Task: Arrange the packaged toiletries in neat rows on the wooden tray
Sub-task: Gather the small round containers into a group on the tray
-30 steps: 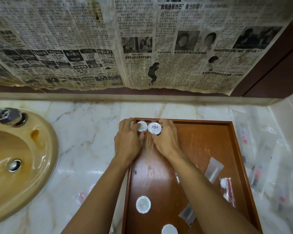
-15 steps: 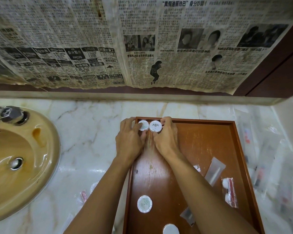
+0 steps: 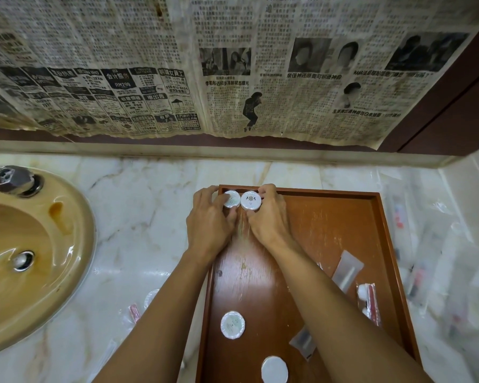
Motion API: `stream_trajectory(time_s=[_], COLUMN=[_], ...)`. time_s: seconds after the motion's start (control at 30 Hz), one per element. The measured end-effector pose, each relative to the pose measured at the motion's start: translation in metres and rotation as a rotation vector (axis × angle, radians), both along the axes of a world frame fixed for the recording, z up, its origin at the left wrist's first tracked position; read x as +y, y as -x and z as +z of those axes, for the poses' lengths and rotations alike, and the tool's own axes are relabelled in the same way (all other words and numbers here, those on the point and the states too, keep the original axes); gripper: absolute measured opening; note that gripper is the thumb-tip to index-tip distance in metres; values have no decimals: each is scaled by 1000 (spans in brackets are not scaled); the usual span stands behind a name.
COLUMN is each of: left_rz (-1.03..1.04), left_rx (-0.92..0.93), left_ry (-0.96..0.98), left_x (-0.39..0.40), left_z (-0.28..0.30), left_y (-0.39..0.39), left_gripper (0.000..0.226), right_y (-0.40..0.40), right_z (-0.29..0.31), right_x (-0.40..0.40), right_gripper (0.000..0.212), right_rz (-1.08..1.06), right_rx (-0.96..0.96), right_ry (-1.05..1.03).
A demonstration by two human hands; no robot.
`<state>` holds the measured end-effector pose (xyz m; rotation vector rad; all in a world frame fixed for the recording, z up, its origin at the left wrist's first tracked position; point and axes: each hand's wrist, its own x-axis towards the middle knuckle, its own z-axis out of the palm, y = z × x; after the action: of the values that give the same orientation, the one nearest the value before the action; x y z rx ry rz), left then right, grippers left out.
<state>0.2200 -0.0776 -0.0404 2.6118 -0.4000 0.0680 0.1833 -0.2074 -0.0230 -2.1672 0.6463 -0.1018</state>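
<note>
Left hand (image 3: 209, 228) pinches left puck (image 3: 231, 199), right hand (image 3: 271, 222) pinches right puck (image 3: 251, 200), touching, tray (image 3: 382, 244) far-left corner. Row starting; next: fetch loose puck (image 3: 232, 325), extend row.

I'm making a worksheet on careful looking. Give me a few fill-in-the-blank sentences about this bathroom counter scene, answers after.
1. The left hand and right hand each hold a round white ____ packet.
2. Those two round packets sit in the wooden tray at its far ____ corner.
3. The wall behind the counter is covered with ____.
4. The sink lies to the ____ of the tray.

Answers: soap; left; newspaper; left
</note>
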Motion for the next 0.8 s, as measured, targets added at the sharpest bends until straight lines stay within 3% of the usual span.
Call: stream_trajectory(time_s=[0.23,0.4,0.53,0.8], left_rz=[12,-28,-113,-314], left_rx=[53,-96,-64,230], left_ry=[37,20,6,-443], left_x=[4,14,24,45], left_z=[11,18,37,48], left_y=[4,29,74,159], left_gripper=[35,20,15,35], right_y=[4,33,81,195], right_z=[3,11,23,33], right_x=[-5,-14,-23,-52], right_gripper=[58,53,47,34], right_rz=[47,49,16,-157], right_rx=[12,8,0,-29], right_ry=[-6,43,62,165])
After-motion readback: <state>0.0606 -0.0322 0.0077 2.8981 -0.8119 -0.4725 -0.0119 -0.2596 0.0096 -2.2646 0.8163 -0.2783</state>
